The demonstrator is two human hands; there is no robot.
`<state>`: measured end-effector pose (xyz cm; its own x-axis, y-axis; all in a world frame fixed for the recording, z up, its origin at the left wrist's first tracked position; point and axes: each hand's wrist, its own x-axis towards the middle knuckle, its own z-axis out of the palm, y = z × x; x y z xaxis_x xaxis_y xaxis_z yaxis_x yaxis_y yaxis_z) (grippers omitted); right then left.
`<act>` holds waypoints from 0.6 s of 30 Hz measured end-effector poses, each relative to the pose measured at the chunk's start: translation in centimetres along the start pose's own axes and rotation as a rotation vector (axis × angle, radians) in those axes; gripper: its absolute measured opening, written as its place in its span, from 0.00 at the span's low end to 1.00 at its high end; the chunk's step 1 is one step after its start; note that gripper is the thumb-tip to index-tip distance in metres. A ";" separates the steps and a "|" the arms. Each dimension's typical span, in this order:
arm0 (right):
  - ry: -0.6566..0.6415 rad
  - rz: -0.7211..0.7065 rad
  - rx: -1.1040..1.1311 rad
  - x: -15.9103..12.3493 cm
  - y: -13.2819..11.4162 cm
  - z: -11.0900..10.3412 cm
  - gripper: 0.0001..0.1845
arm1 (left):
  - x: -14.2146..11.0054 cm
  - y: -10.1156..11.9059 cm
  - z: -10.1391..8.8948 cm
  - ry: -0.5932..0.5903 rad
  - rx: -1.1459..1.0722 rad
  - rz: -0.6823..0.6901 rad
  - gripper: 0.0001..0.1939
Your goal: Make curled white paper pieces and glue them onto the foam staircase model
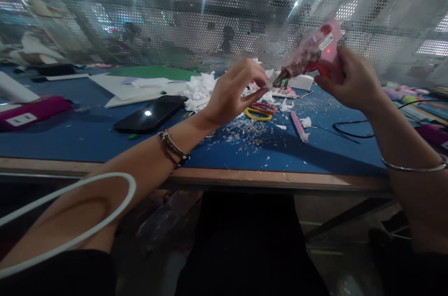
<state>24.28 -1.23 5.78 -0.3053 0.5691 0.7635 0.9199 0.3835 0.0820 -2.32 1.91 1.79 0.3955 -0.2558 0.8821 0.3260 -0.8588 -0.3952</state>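
Note:
My right hand (350, 74) is wrapped round the handle of a pink hot glue gun (331, 48), its small red light lit. The gun tilts down to the left, and its nozzle meets a small white paper piece (271, 77). That piece is pinched between the thumb and fingers of my left hand (238, 86). Whether glue is coming out is too small to tell. Beneath my left hand lie scissors with red and yellow handles (258, 115), their blades hidden. A heap of crumpled white paper bits (200, 90) sits just behind my left wrist.
A black phone (150, 114) lies left of my left forearm. White sheets and a green sheet (154, 72) spread behind it. A pink stick (298, 125) and white crumbs lie on the blue tabletop (224, 156). A black cable (350, 135) curls at right; a white cable (129, 188) loops over my left forearm.

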 end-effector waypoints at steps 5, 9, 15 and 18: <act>-0.028 -0.018 -0.020 0.0 -0.1 0.0 0.13 | 0.2 0.2 -0.2 0.018 0.021 0.068 0.04; -0.035 -0.013 -0.030 0.1 -0.1 0.1 0.12 | 0.3 0.0 -0.2 0.017 0.029 0.089 0.05; -0.042 -0.029 -0.032 0.1 0.1 0.2 0.13 | 0.3 -0.1 0.0 0.030 0.034 0.090 0.05; -0.048 -0.027 -0.033 0.1 0.2 0.2 0.12 | 0.2 -0.1 0.0 0.031 0.031 0.086 0.06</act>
<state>24.36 -0.98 5.79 -0.3411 0.5932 0.7292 0.9184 0.3757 0.1239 -2.29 1.90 2.02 0.3966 -0.3422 0.8518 0.3188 -0.8188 -0.4774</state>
